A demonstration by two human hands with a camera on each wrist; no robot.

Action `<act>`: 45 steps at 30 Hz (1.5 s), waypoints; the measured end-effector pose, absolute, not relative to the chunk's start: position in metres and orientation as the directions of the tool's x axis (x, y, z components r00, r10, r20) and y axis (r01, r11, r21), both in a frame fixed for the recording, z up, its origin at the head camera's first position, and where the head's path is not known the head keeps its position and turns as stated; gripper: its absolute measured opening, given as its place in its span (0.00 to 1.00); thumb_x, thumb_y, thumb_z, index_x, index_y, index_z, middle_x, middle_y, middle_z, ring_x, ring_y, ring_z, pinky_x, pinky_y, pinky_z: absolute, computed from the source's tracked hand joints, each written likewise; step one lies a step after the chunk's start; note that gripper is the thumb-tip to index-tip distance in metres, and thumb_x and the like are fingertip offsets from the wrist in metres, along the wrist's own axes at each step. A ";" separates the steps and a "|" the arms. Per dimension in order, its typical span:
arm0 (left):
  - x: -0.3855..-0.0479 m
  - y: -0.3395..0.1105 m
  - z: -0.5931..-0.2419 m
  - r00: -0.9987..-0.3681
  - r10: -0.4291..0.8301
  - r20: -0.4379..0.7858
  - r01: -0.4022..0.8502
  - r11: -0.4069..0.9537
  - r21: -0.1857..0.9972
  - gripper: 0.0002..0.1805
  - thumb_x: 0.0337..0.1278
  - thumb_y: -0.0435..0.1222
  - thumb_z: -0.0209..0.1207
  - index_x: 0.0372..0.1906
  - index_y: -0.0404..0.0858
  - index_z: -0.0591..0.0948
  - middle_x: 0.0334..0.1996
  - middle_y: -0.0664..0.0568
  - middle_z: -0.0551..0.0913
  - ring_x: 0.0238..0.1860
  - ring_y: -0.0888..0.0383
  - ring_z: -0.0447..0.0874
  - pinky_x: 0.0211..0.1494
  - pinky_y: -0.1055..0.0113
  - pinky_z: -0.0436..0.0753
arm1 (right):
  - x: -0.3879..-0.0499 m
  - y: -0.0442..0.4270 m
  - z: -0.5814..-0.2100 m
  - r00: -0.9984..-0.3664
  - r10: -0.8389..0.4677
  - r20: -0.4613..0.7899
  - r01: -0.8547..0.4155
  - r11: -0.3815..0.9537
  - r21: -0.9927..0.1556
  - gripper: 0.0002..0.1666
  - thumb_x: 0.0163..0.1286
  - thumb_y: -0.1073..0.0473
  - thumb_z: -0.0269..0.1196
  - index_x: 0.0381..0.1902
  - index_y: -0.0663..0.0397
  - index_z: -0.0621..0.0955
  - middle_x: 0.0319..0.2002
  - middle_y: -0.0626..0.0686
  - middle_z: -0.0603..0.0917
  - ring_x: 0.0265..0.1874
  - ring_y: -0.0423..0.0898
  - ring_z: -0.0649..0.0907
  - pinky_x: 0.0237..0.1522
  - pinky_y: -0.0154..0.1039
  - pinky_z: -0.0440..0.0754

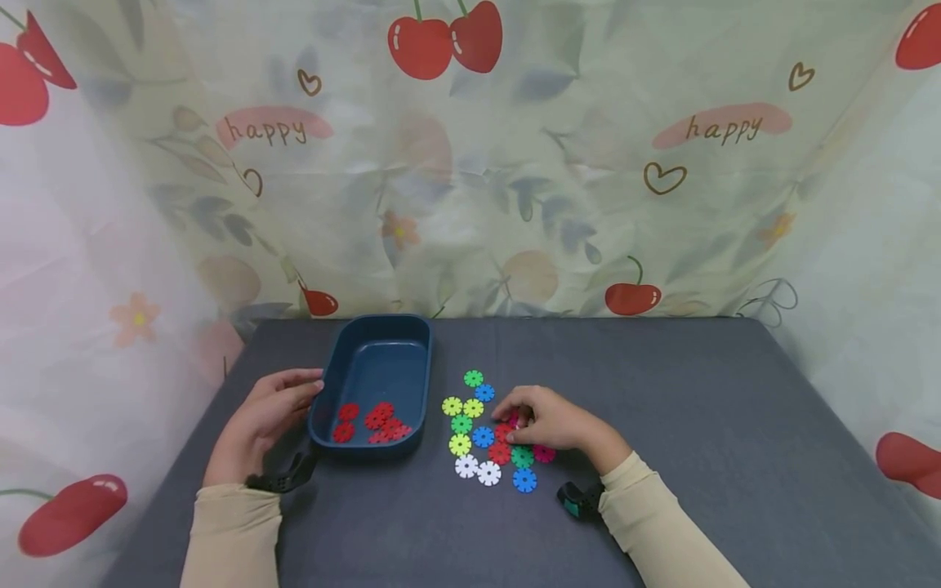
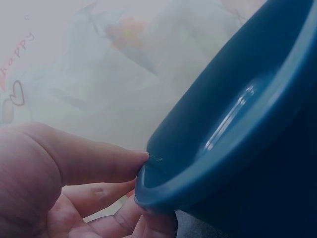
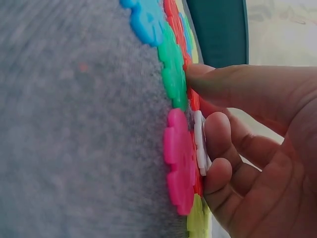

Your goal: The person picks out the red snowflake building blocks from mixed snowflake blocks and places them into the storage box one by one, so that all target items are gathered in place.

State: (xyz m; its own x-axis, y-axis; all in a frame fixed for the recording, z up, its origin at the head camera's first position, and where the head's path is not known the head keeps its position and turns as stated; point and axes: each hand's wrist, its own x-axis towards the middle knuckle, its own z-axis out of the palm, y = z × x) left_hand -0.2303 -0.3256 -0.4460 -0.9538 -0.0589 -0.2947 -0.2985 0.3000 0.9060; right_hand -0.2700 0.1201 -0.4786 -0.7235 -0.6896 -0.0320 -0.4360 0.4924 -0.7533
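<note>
A blue tray (image 1: 318, 441) holds several red flower-shaped discs (image 1: 381, 415) at its near end. My left hand (image 1: 268, 416) grips the tray's left rim, thumb on the edge and fingers below it in the left wrist view. My right hand (image 1: 551, 418) is over the loose discs right of the tray, thumb and fingertips touching a red disc (image 1: 503, 433). In the right wrist view the thumb lies on red, beside a green disc (image 3: 173, 69), a pink disc (image 3: 180, 161) and a white disc (image 3: 200, 141). Whether the red disc is lifted cannot be told.
Loose discs lie on the grey table (image 1: 662, 392): yellow (image 1: 459, 444), blue (image 1: 524, 479), white (image 1: 488, 473) and green (image 1: 474, 378). A patterned curtain (image 1: 470, 204) stands behind the table and at both sides. Each wrist wears a black strap.
</note>
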 end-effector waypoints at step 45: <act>-0.232 -0.327 -0.448 -0.961 -0.058 -0.272 -0.276 0.291 0.916 0.32 0.81 0.44 0.58 0.78 0.30 0.68 0.74 0.33 0.72 0.57 0.59 0.84 0.63 0.64 0.85 | -0.272 0.113 -0.477 -0.791 -0.605 0.093 -0.408 0.409 -0.816 0.06 0.73 0.59 0.71 0.46 0.48 0.86 0.34 0.49 0.84 0.30 0.44 0.80 0.34 0.36 0.82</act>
